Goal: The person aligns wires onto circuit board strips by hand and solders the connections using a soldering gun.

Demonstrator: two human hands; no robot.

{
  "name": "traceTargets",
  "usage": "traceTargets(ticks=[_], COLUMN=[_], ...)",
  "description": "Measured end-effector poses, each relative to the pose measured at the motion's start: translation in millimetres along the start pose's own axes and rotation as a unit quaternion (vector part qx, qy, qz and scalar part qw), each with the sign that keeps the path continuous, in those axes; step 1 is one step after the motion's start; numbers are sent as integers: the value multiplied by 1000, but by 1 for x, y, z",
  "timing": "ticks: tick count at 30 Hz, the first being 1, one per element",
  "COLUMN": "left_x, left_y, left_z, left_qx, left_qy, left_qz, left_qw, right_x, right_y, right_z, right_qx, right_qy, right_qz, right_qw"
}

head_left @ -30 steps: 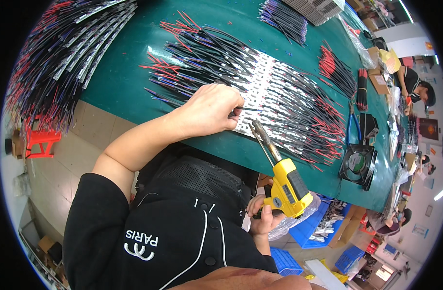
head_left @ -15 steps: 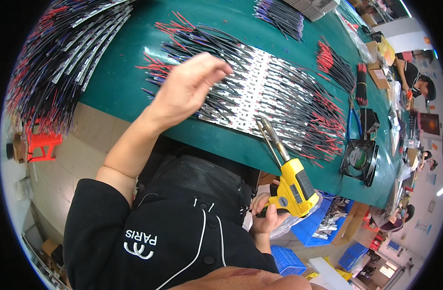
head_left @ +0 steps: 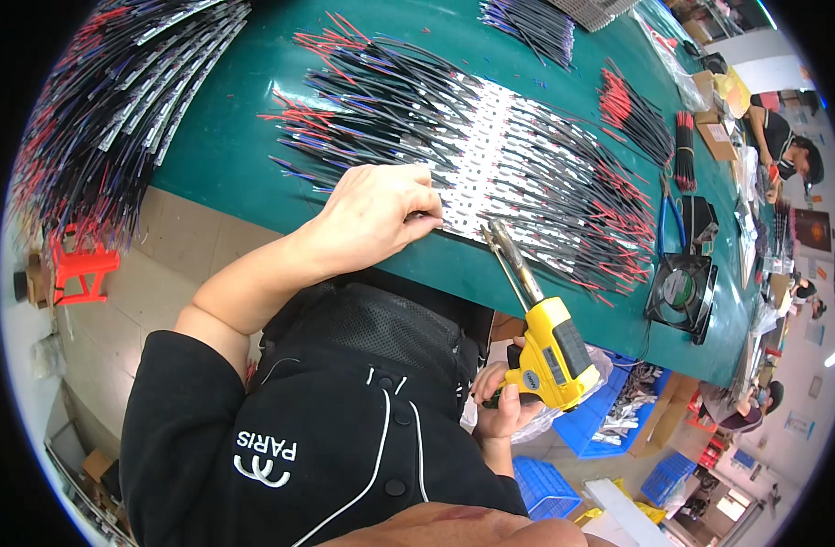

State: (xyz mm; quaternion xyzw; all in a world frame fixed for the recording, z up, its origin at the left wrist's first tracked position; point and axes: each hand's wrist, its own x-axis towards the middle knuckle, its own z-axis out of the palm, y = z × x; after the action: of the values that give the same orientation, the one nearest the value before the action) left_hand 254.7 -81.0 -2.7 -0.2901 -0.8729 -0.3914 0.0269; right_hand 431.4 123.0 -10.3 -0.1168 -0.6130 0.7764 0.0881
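A white circuit-board panel [head_left: 477, 150] lies on the green table, with rows of black wires, red and blue at their ends, fanning out on both sides. My left hand [head_left: 381, 214] is closed in a pinch at the panel's near edge, beside the left-hand wires; whatever its fingertips hold is hidden. Lower right, my right hand [head_left: 504, 401] grips a yellow soldering gun [head_left: 556, 356] by its handle. The gun's metal tip, with a thin feed tube alongside, reaches up to the panel's near edge, just right of my left hand.
Wired strips [head_left: 135, 118] pile up at the far left. Loose red-ended wires [head_left: 636, 114], blue-handled pliers [head_left: 671, 219] and a black fan [head_left: 682, 296] are on the table's right. A blue crate [head_left: 591, 424] stands below the edge. Other people work at the far right.
My left hand has come down and slightly right, from above the left-hand wires to the panel's near edge, its fingers now pinched. The soldering gun has barely shifted.
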Motion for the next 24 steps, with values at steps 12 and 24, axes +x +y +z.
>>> traceTargets(ticks=[12,24], left_x=[10,12], left_y=[2,3], left_z=[4,3], left_qx=[30,42], left_qy=[-19,-53], left_qz=[-6,-12], left_qw=[999,998], right_x=[-13,-12], right_y=[17,16], right_z=[-9,-7], right_qx=[-10,-12], right_qy=[-72,-71], right_qz=[-28,-6], right_qw=[997,997])
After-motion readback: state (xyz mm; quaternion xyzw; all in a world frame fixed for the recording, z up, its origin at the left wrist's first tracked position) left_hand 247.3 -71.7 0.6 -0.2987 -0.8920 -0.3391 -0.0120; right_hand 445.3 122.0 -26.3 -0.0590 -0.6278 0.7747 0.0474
